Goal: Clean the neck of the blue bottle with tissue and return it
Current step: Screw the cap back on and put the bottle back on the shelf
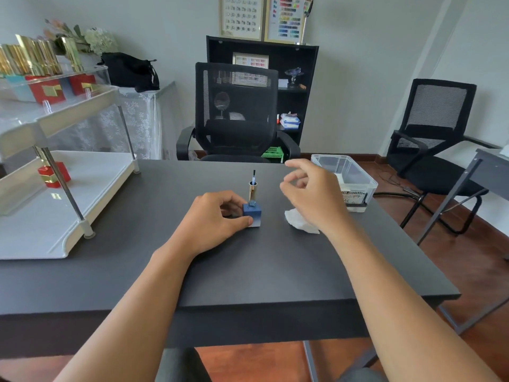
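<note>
Two bare hands were over the dark table [248,271], and you had them well apart, the bottle between them. Far to the left of your left hand stood a white tiered shelf [55,230] with a red bottle [53,175] on its lower tray. Your left hand [214,219] rested on the tabletop with the forearm stretched forward, thumb and curled fingers closed around the left side of the blue bottle [252,213]. That bottle stood upright, its long axis vertical, its open threaded neck pointing straight up. Just behind it, the gold cap [252,190] stood on end, its brush pointing up. To the right of the bottle, the crumpled white tissue [298,221] lay on the table, partly hidden under your right wrist. Your right hand [311,194] hovered above the tissue, held nothing, fingers loosely curled and spread, index finger lifted. Beyond that hand sat a clear plastic bin [347,175] at the table's far edge. Across the table a black mesh chair [237,111] faced you; a second chair [435,128] stood on the wooden floor farther right.
</note>
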